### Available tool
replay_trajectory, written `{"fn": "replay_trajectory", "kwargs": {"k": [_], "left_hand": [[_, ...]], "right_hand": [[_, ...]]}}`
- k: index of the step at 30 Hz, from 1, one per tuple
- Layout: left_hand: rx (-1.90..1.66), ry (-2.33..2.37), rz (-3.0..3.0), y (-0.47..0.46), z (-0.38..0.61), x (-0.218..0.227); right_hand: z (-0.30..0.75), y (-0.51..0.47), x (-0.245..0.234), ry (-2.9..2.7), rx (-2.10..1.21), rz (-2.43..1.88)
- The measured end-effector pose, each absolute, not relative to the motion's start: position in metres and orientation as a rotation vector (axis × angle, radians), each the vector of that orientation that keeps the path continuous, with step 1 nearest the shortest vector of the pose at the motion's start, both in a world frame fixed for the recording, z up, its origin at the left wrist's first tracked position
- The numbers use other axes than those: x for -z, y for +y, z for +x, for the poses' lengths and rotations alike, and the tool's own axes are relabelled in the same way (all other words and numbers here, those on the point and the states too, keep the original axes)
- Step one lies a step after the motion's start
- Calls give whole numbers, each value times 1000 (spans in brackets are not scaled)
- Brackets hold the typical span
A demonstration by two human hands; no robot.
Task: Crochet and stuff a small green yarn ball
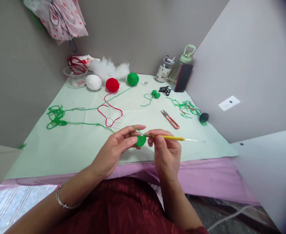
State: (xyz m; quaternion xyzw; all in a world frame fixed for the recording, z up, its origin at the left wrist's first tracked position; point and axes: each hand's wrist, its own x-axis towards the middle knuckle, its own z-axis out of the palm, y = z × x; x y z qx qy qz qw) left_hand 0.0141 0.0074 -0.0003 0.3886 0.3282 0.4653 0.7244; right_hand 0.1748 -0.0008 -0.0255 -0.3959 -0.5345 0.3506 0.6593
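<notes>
My left hand [116, 146] pinches a small round green crochet piece [141, 141] above the near edge of the table. A strand of green yarn [84, 123] runs over its forefinger and back across the table to a loose tangle at the left. My right hand [166, 149] is closed on a yellow-handled crochet hook [174, 138], whose tip meets the green piece. The hook's metal end points right.
On the pale green table [72, 146] lie red-handled thread snips [170, 119], white [93, 82], red [112, 84] and green [132, 79] yarn balls, white stuffing, a plastic bowl [76, 76], yarn scraps, a pen cup, a bottle and a phone [183, 77]. Walls close in on both sides.
</notes>
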Motion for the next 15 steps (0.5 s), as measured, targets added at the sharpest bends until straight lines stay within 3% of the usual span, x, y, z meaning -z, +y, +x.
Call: {"fn": "replay_trajectory", "kwargs": {"k": [4, 8, 15], "left_hand": [[-1037, 749, 912, 9, 9, -1], [-1056, 774, 1022, 10, 4, 2], [-1147, 916, 1204, 6, 9, -2]], "right_hand": [[176, 1, 22, -1110, -934, -802], [176, -2, 16, -1175, -876, -805], [178, -13, 21, -1663, -242, -871]]}}
